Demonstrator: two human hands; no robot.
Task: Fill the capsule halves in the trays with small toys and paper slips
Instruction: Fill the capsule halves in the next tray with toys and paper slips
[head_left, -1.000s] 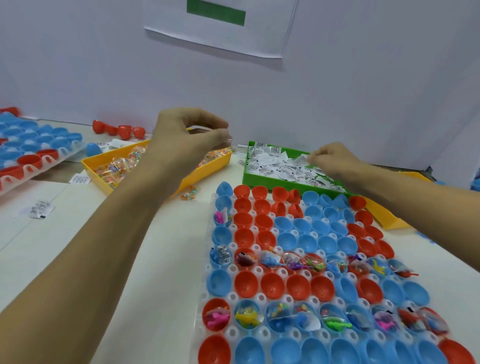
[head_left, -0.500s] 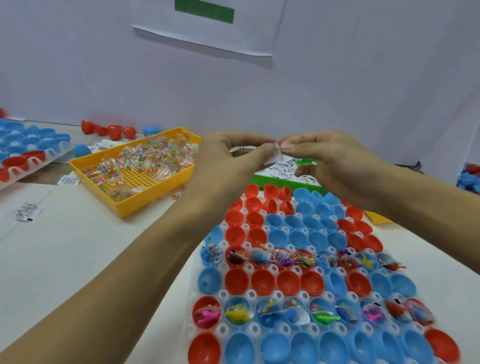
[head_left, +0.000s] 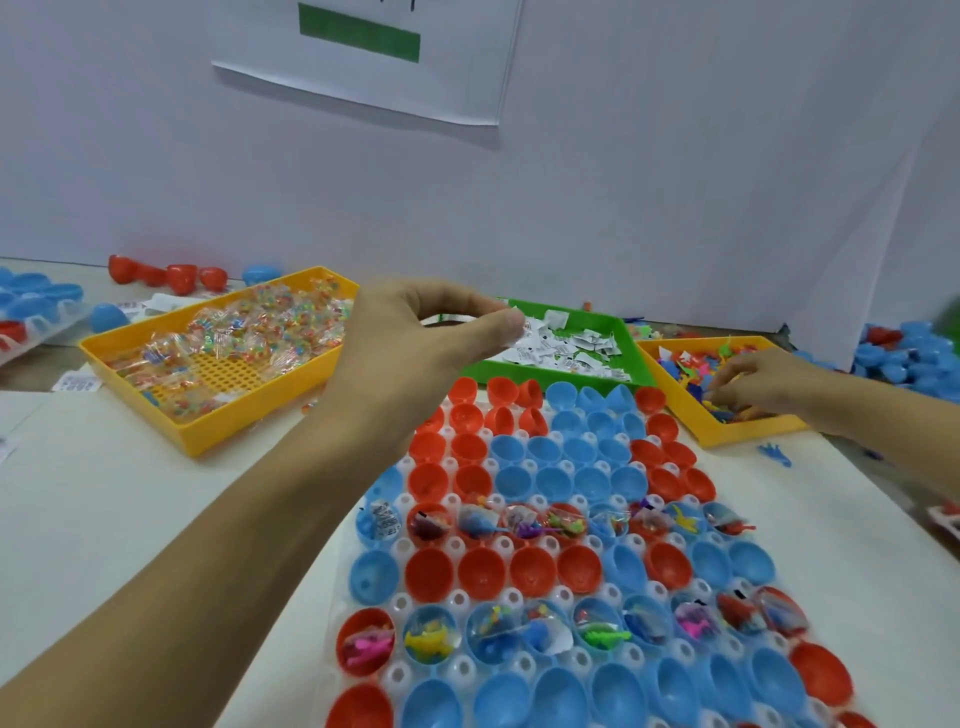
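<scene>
At the far nine o'clock edge, part of a second tray (head_left: 31, 312) with blue and red capsule halves is seen. Toward eleven o'clock, a few loose red halves (head_left: 166, 273) lie by the white wall. Just right of them, at ten o'clock, a yellow tray (head_left: 208, 374) holding clear packets of coloured beads is set on the table (head_left: 104, 519). The left hand (head_left: 415, 348) is raised at the centre, over the gap between the yellow tray and the green tray (head_left: 550, 371); a white paper slip (head_left: 519, 319) is pinched between its thumb and fingertips. Paper slips are heaped in the green tray at twelve o'clock. Below, from the centre down to six o'clock, the capsule tray (head_left: 597, 551) is laid out; two of its rows are filled with small toys and slips, the other halves are bare. At two o'clock, a second yellow tray (head_left: 727, 436) of small plastic toys is reached into by the right hand (head_left: 763, 382), its fingers curled down among the toys; whether a toy is gripped cannot be told.
</scene>
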